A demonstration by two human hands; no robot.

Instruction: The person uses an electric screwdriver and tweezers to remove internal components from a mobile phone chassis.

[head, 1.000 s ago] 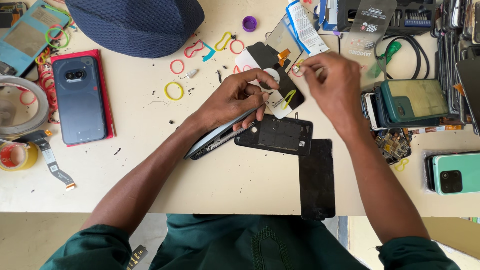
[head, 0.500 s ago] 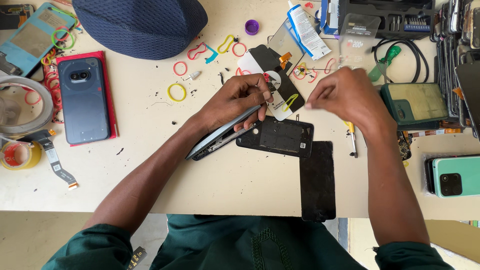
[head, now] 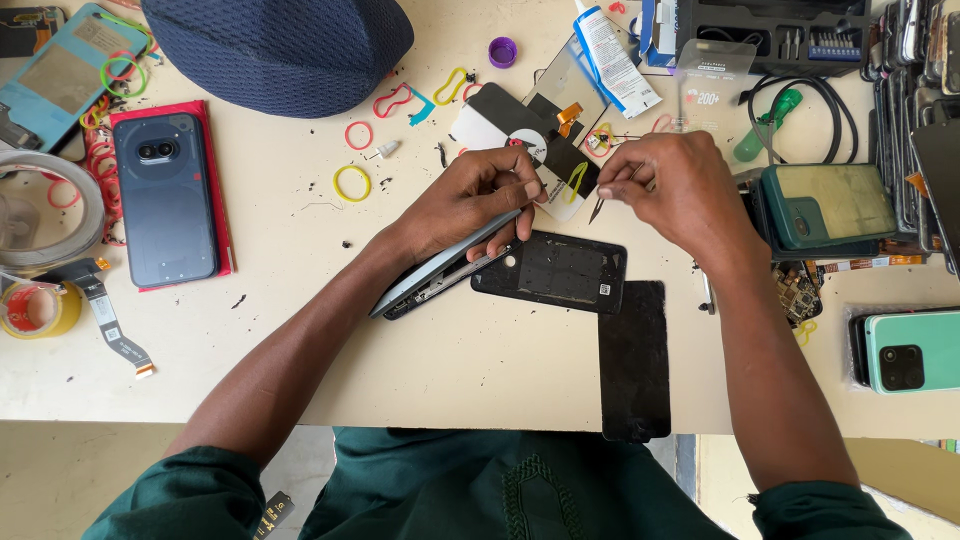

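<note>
Just now the fingers [head: 505, 195] of the left hand [head: 470, 205] are closed around the top edge of a phone frame [head: 440, 272], tipping it up on its long side off the desk [head: 300, 300], while the right hand [head: 680, 190] pinches slim metal tweezers [head: 606, 200] whose tip points down beside the frame's upper end. The frame looks light, thin and rigid, with a smooth grey rim that could slip; I judge it best held by its edges, clear of the exposed inner parts, which seem fragile. Just beside it lies a flat black back cover [head: 555, 272], matte and hard, and a glossy black screen panel [head: 634, 360] hanging over the desk's near edge. Coloured rubber bands [head: 352, 183], soft and stretchy, lie scattered beyond.
</note>
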